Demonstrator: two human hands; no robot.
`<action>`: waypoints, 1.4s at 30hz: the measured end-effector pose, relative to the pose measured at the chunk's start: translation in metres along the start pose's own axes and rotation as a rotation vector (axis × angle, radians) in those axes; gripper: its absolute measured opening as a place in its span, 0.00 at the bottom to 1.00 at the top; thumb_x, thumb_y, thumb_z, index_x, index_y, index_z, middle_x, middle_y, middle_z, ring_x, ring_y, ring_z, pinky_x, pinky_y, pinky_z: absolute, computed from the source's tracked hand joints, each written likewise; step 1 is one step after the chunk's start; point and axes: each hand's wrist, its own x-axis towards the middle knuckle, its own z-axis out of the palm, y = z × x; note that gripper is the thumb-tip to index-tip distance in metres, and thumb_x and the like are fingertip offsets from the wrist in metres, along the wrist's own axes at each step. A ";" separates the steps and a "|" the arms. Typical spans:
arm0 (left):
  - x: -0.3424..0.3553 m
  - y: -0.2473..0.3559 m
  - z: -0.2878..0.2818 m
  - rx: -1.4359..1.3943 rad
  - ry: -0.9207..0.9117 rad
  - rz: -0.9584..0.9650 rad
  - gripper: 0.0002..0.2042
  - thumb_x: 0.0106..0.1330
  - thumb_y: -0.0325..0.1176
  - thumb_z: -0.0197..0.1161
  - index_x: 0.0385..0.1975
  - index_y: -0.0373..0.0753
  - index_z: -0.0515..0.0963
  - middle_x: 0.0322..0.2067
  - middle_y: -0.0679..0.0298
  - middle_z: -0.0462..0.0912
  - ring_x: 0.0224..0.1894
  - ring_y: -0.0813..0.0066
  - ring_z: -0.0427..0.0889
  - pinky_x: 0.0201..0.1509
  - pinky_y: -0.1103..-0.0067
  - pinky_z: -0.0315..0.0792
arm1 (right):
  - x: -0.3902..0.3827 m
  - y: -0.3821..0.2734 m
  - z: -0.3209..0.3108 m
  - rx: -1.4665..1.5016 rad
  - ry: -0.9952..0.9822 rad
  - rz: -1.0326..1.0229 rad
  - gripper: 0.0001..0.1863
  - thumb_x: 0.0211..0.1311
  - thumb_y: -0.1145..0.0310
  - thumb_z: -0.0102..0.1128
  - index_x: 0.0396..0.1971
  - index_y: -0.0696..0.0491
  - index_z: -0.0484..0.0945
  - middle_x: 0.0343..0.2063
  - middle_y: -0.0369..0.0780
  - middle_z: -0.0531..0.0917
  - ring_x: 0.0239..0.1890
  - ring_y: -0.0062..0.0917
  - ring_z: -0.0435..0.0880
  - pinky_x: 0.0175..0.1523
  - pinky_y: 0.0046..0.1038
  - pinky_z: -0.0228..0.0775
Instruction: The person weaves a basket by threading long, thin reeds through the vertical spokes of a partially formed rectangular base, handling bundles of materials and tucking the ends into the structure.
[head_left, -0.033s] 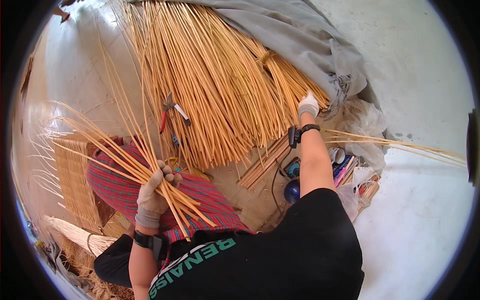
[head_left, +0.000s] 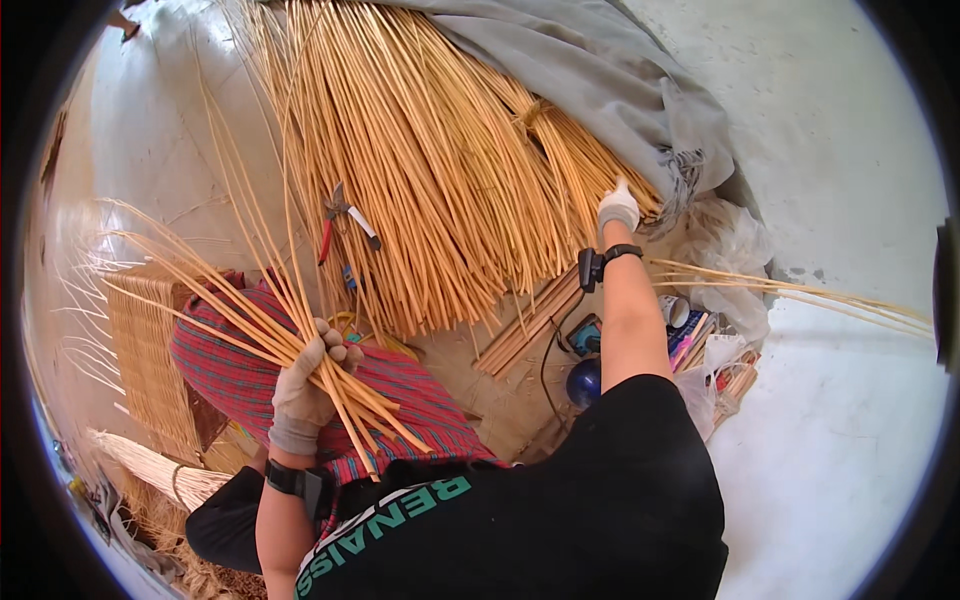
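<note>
My left hand [head_left: 312,390], in a pale glove, grips a fanned bunch of tan canes [head_left: 350,400] over my lap, covered by red striped cloth [head_left: 225,345]. My right hand [head_left: 618,210], in a white glove, reaches out to the right end of a big pile of canes [head_left: 420,230], beside a tied bundle [head_left: 560,140]. Its fingers look curled, but what they hold is hidden. Red-handled pruning shears [head_left: 328,230] lie on the pile, left of centre.
Grey cloth [head_left: 620,80] drapes behind the pile. Right of me are a blue ball-shaped object [head_left: 583,382], plastic bags [head_left: 730,250] and loose sticks [head_left: 525,325]. On the left stand a woven panel [head_left: 150,360] and pale fibre bundle [head_left: 170,475]. A person's foot [head_left: 130,30] shows top left.
My right hand and forearm have shifted very slightly. My left hand and its bunch of canes look the same.
</note>
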 end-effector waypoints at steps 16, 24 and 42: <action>0.016 -0.011 0.009 0.085 -0.052 -0.016 0.14 0.72 0.32 0.64 0.55 0.39 0.76 0.43 0.66 0.85 0.44 0.72 0.85 0.59 0.67 0.79 | 0.029 -0.020 -0.049 -0.654 0.023 -0.051 0.22 0.70 0.61 0.60 0.63 0.39 0.75 0.61 0.40 0.78 0.64 0.32 0.77 0.62 0.35 0.78; 0.015 -0.011 0.008 0.106 -0.076 0.014 0.16 0.72 0.32 0.63 0.57 0.38 0.75 0.43 0.64 0.84 0.44 0.69 0.85 0.58 0.66 0.79 | 0.021 -0.017 -0.052 -0.590 -0.223 0.052 0.33 0.66 0.49 0.64 0.68 0.44 0.71 0.61 0.43 0.81 0.62 0.35 0.81 0.63 0.38 0.75; 0.015 -0.010 -0.003 0.057 -0.106 -0.021 0.15 0.74 0.31 0.60 0.57 0.35 0.74 0.40 0.60 0.86 0.48 0.63 0.85 0.59 0.66 0.76 | 0.010 0.055 -0.043 0.802 -0.820 -0.024 0.37 0.70 0.58 0.64 0.72 0.58 0.61 0.57 0.50 0.81 0.46 0.34 0.88 0.37 0.32 0.84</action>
